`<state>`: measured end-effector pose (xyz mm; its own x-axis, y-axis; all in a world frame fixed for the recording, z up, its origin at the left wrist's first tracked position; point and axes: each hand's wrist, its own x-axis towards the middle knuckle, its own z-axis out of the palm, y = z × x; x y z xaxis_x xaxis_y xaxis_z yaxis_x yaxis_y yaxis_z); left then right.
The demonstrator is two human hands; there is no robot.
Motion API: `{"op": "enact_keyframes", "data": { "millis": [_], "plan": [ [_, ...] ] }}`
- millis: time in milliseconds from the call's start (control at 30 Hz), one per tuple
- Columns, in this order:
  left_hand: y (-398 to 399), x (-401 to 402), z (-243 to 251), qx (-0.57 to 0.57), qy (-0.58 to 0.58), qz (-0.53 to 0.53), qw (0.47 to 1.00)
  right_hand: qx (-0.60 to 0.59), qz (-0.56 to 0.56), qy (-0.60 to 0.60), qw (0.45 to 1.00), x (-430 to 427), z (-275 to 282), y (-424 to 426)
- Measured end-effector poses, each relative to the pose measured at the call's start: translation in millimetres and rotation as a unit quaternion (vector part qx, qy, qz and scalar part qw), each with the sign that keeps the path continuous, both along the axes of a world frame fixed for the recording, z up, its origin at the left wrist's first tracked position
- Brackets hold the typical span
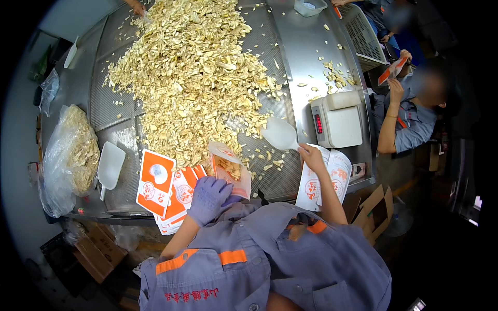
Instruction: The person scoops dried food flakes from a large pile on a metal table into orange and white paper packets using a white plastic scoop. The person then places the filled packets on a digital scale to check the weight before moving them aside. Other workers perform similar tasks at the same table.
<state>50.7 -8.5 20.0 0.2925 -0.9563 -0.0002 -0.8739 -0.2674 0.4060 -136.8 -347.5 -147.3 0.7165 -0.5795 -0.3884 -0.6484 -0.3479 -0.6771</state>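
My left hand [210,199], in a purple glove, grips an upright orange-and-white pouch [243,182] at the table's near edge. The pouch's mouth gapes, and pale dried slices show inside it. With my bare right hand [312,158] I hold the handle of a white plastic scoop [279,133]. Its bowl lies at the right edge of a large heap of dried yellowish slices [194,85]; no slices show on the bowl. Printed orange-and-white pouches [156,182] are stacked left of my gloved hand. Below my right forearm lie white pouches with orange print [311,186].
A digital scale [342,122] stands at the right. To the left are a second scoop [111,165] and a clear bag of dried pieces [79,151]. One co-worker's hand [137,7] reaches in at the far left; another person [408,112] holds a pouch at the right.
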Motion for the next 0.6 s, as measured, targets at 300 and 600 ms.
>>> {"op": "enact_keyframes", "data": {
  "millis": [300,600],
  "plan": [
    [3.8,21.2,10.9,0.064,0.015,0.058,0.996,0.119,-0.12,-0.14,0.976,238.7,-90.5,45.5],
    [27.2,19.6,-21.4,0.004,0.017,0.078,0.997,0.223,-0.1,-0.095,0.965,100.9,-26.0,39.6]
  ]
}}
